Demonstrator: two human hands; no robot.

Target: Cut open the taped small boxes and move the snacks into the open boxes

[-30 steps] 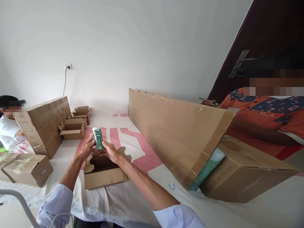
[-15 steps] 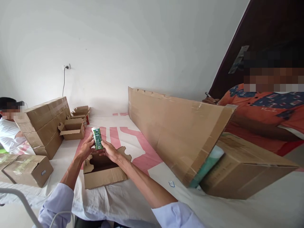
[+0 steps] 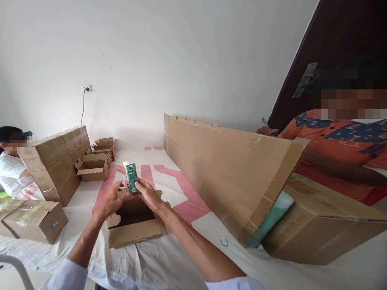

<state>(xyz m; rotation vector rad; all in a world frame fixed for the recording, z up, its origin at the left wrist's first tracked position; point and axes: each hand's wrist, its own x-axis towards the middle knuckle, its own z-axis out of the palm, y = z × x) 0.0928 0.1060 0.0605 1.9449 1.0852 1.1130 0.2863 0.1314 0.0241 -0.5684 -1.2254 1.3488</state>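
My right hand (image 3: pixel 148 196) grips a small green drink carton (image 3: pixel 131 177) and holds it upright above an open cardboard box (image 3: pixel 136 232) on the white and pink sheet. My left hand (image 3: pixel 112 198) hovers just left of the carton with its fingers spread, apart from it or barely touching. The box's inside looks dark and I cannot tell what it holds.
A large cardboard box (image 3: pixel 229 169) with its long flap raised lies to the right, a person in an orange shirt (image 3: pixel 341 141) behind it. Stacked sealed boxes (image 3: pixel 57 161), small open boxes (image 3: pixel 92 167) and another sealed box (image 3: pixel 33 219) stand left, beside a person in white (image 3: pixel 10 169).
My left hand has let go of the carton and opened beside it. The right hand still holds the carton, now a little further right over the box.
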